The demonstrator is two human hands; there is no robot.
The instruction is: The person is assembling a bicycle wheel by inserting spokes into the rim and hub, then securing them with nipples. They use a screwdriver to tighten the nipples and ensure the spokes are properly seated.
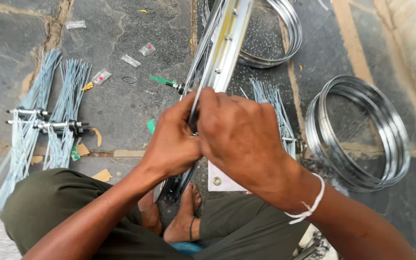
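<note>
A shiny metal bicycle wheel rim [227, 48] stands on edge in front of me, running from the top of the view down to my feet. My left hand [172, 142] and my right hand [239, 137] are both closed on its near part, fingers pinched around thin spokes. A hub axle with a green tip [169, 83] pokes out to the rim's left. A white cord is tied around my right wrist. What the fingertips pinch is hidden by the hands.
Two hubs with spoke bundles [44, 125] lie on the stone floor at left. A stack of bare rims [362, 130] lies at right, another stack [275, 33] at the top. Loose spokes [273, 103], small plastic packets [101, 77] and cardboard scraps lie scattered.
</note>
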